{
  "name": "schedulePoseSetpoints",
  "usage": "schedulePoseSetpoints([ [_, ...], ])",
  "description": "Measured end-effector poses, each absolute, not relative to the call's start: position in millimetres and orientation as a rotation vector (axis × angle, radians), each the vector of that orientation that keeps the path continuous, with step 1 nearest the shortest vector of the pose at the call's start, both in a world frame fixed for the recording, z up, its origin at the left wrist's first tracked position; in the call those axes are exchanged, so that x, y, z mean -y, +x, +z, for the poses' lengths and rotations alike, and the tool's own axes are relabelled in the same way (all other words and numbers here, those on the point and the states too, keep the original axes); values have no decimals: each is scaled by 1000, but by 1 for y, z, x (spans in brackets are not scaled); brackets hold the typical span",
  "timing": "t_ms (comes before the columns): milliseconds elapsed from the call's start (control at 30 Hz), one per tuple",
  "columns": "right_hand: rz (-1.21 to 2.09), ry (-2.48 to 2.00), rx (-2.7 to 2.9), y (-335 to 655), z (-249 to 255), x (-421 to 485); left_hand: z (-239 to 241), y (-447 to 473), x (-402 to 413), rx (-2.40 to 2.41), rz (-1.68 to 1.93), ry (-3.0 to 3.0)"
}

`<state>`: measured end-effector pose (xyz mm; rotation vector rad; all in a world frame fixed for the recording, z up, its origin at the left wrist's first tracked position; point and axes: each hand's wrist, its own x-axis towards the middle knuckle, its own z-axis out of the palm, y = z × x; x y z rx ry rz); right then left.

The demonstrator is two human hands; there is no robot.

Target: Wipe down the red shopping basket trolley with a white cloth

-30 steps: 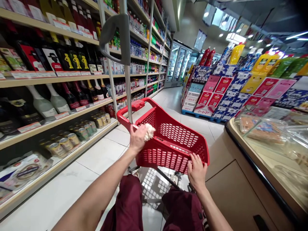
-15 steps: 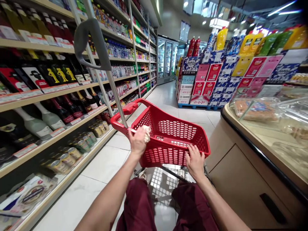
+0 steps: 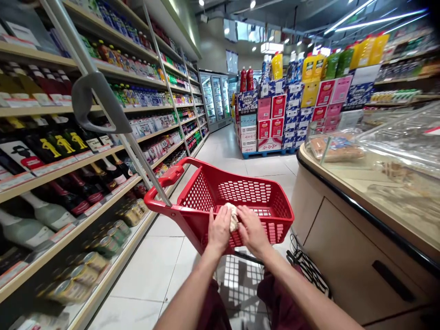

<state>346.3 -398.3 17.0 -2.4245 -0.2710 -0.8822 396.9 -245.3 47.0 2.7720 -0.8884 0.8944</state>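
Note:
A crumpled white cloth [image 3: 233, 217] is bunched between my two hands, over the near rim of the red shopping cart [image 3: 192, 213]. My left hand [image 3: 220, 228] closes on the cloth from the left, its thumb side hidden. On the other side my right hand [image 3: 253, 229] has its fingers bent against the cloth. The cart's basket has slotted walls and holds nothing that I can see. A grey metal pole with a dark grey loop handle [image 3: 99, 103] rises at the cart's left end.
Shelves of bottles and cans [image 3: 113, 238] run along the left. A beige counter [image 3: 343, 220] with packaged food under clear covers stands close on the right, with black cables [image 3: 309, 268] at its foot. Ahead are stacked drink cartons [image 3: 271, 119] and glass-door fridges [image 3: 216, 98].
My left hand has moved right along the near rim with the cloth, away from the pole. My right hand has come left from the rim to the cloth. The view has turned right.

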Motion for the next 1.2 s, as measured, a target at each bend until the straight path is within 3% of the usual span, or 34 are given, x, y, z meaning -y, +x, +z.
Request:
schedulePoseSetpoints([
  [367,-832,-2421,322,386,33,334,52,386,203,710,885,2975],
  [533,-910,-2477,280,372,8,398,47,386,209,673,926,2907],
  [667,-1035,-2572,-132,346,-18,470,41,384,220,609,915,2888],
  [767,-1087,-2590,-216,345,-19,462,35,381,236,647,846,2913],
  [933,-973,-2675,93,351,-13,442,27,378,248,681,803,2942],
  [1100,-1059,-2653,-413,329,-35,500,25,377,245,700,832,2932],
  [1200,-1119,-2642,-284,334,-35,481,24,376,248,638,857,2942],
])
